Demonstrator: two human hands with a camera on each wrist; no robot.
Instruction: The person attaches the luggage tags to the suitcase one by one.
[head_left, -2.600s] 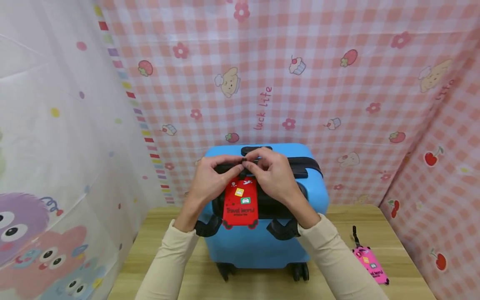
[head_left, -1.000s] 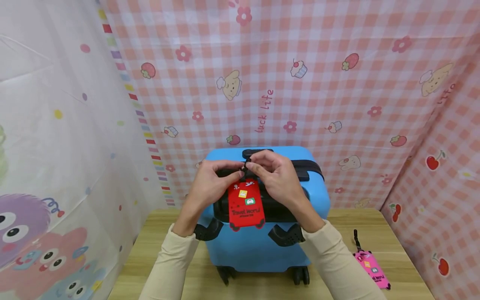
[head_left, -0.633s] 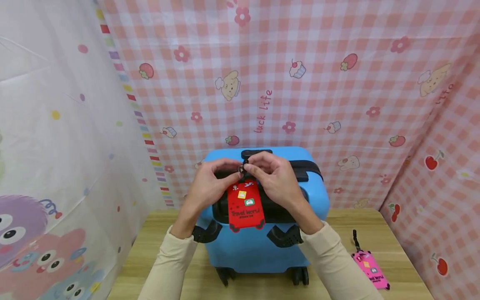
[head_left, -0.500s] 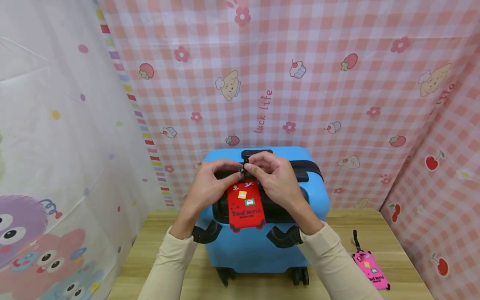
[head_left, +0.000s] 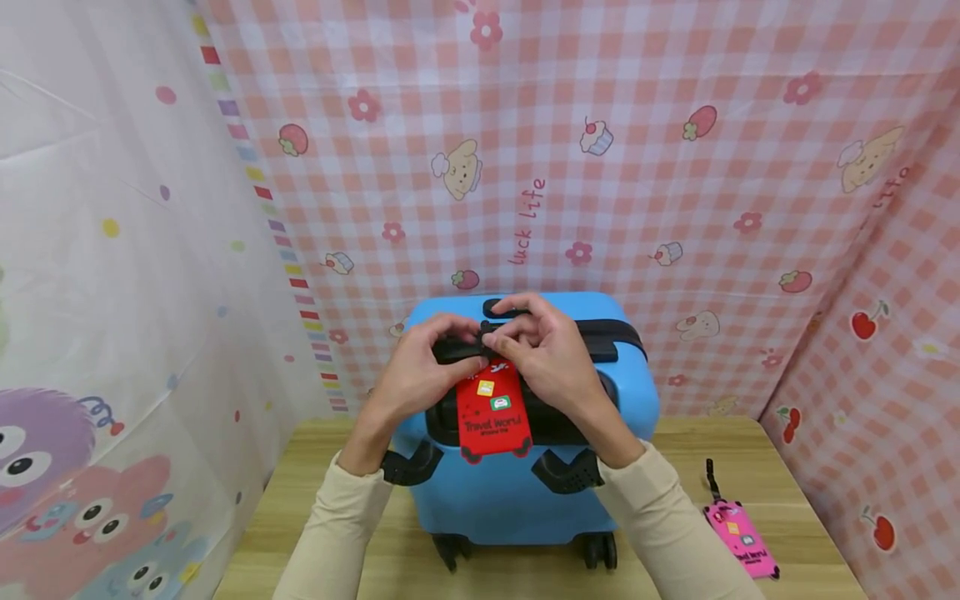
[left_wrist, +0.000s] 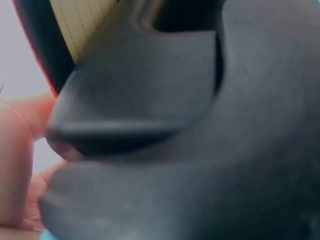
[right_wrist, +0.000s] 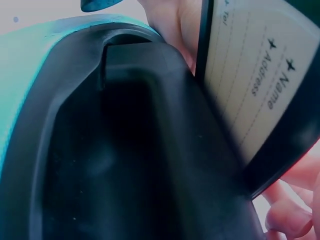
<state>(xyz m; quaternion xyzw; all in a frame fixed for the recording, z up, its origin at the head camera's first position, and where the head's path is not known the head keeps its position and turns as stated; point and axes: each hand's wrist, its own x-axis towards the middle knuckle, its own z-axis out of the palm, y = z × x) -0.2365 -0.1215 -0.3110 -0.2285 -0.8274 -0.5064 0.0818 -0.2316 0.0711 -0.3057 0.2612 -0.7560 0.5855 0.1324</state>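
Observation:
A red luggage tag (head_left: 493,421) hangs by its black strap (head_left: 486,330) at the black carry handle (head_left: 600,347) of an upright blue suitcase (head_left: 525,504). With thumb and fingertips, my right hand (head_left: 555,362) pinches the strap. On the other side, my left hand (head_left: 416,367) has its thumb at the tag's top edge and bent fingers by the strap. The strap's end is mostly hidden by fingertips. From the right wrist, the tag's back displays a paper card (right_wrist: 250,75) with name and address lines; the handle (left_wrist: 135,85) fills much of the left wrist view.
A pink luggage tag (head_left: 741,537) with a black strap lies on the wooden table (head_left: 300,500), right of the suitcase. Pink checked cloth (head_left: 637,183) hangs behind, and a white printed curtain (head_left: 150,292) hangs at the left. Black wheels (head_left: 600,550) support the suitcase.
Since half a second ago, my right fingers have shifted slightly left and down on the strap, the index finger lifting. My left thumb has moved down to the tag's top. The suitcase stays put.

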